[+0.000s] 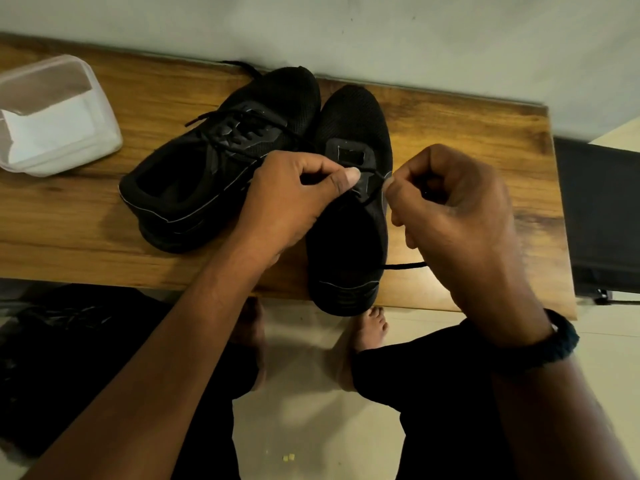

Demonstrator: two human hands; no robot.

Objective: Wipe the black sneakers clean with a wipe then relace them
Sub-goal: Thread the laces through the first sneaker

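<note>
Head view: left hand (291,199) and right hand (450,209) each pinch the lace (375,176) of the sneaker (353,126) on the bench (467,140)
Thin, limp lace — likely slippery, best pinched near its tip

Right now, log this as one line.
step: relacing | left hand: pinches lace | right hand: pinches lace | sneaker under hands: unfinished | other sneaker: laced
</note>
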